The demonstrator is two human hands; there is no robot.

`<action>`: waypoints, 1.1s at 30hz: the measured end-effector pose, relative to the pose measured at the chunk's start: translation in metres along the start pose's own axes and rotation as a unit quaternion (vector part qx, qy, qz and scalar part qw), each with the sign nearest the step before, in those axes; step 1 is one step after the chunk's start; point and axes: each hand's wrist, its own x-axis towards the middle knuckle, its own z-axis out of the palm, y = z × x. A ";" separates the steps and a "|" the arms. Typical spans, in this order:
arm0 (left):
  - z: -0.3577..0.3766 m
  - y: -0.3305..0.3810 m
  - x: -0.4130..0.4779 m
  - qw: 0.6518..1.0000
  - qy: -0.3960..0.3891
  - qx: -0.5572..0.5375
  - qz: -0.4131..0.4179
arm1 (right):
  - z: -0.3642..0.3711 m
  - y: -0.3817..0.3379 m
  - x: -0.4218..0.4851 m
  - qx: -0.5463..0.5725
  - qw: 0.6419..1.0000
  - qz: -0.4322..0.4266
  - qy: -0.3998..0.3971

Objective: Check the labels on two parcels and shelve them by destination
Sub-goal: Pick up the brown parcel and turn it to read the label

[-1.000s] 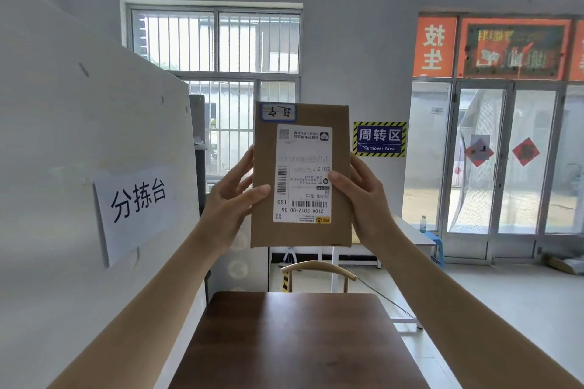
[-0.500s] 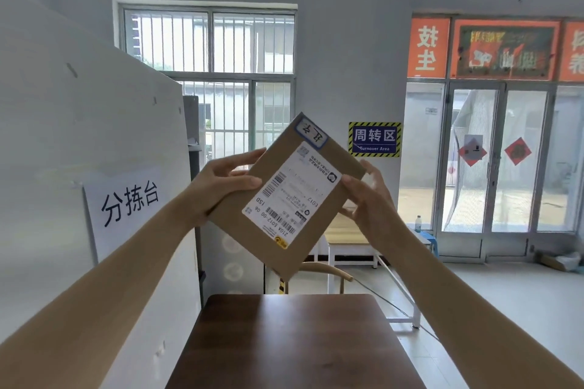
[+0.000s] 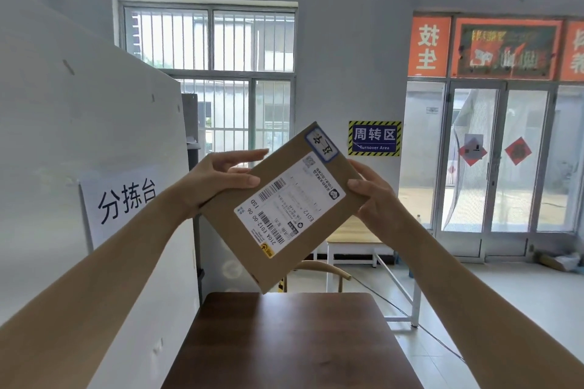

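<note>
Left: white partition [image 3: 79, 142] with paper sign [image 3: 126, 200] reading 分拣台, its bottom corner hidden by the forearm; barred window [image 3: 208, 38] behind. Centre: left hand [image 3: 221, 180] and right hand [image 3: 374, 199] hold a tilted cardboard parcel [image 3: 284, 208] in the air above the dark wood worktop [image 3: 284, 341], shipping label [image 3: 287, 202] facing camera, small print unreadable, handwritten sticker [image 3: 321, 143] illegible; left fingers [image 3: 243, 181] with thumb on the front, the rest extended behind, right fingers clamped on the edge, mostly hidden. Right: "Turnover Area" sign [image 3: 374, 138], glass doors [image 3: 496, 161], cut off at frame edge.
</note>
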 end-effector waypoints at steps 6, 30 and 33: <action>0.006 -0.018 -0.008 0.970 0.204 -0.129 0.039 | -0.004 0.018 -0.002 0.079 0.992 -0.003 0.100; 0.012 -0.049 -0.015 0.980 0.116 -0.160 0.021 | 0.004 0.043 -0.012 0.153 0.985 0.039 0.064; -0.009 -0.027 -0.013 0.994 0.048 -0.093 0.018 | -0.005 0.029 -0.008 0.138 0.989 0.037 0.043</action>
